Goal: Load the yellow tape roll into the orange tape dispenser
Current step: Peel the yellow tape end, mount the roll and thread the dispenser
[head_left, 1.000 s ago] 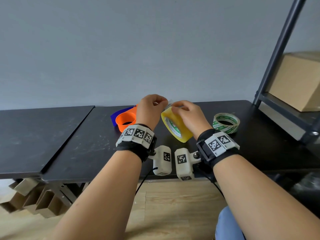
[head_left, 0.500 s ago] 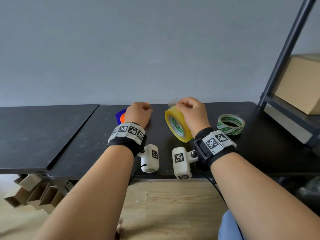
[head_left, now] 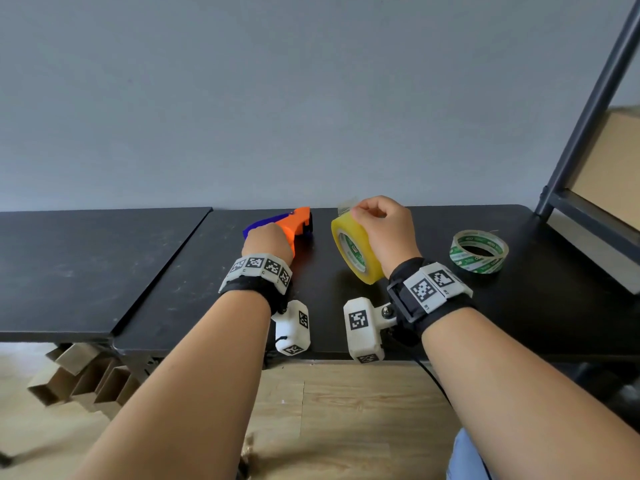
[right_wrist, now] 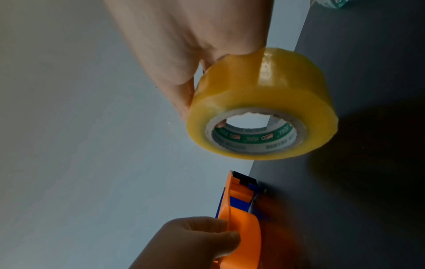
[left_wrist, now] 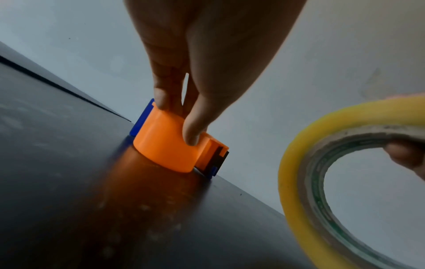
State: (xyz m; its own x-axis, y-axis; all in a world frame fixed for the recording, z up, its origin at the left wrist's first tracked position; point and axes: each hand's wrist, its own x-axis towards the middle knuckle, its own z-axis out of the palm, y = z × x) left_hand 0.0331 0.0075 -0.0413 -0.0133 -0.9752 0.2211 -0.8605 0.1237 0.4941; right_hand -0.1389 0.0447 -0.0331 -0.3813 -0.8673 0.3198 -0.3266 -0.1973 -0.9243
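Note:
The orange tape dispenser [head_left: 297, 226] with blue parts stands on the black table [head_left: 173, 282], left of centre. My left hand [head_left: 266, 242] grips its round orange hub [left_wrist: 168, 145] between thumb and fingers. The yellow tape roll [head_left: 355, 251] stands on edge just to the right, apart from the dispenser. My right hand [head_left: 384, 230] holds the roll from above, fingers curled over its top and into its core [right_wrist: 250, 131]. A short clear tape end [head_left: 347, 205] sticks up beside my right fingers. The dispenser's blade end [right_wrist: 243, 183] points toward the roll.
A thinner green-and-white tape roll [head_left: 479, 251] lies flat at the right. A dark metal shelf frame [head_left: 585, 112] with a cardboard box [head_left: 613, 168] stands at the far right. A second black tabletop [head_left: 86, 265] adjoins on the left. Cardboard pieces [head_left: 79, 379] lie below.
My left hand left the tape end, dropped onto the dispenser and tipped it up so its orange side shows. The right hand kept holding the roll upright.

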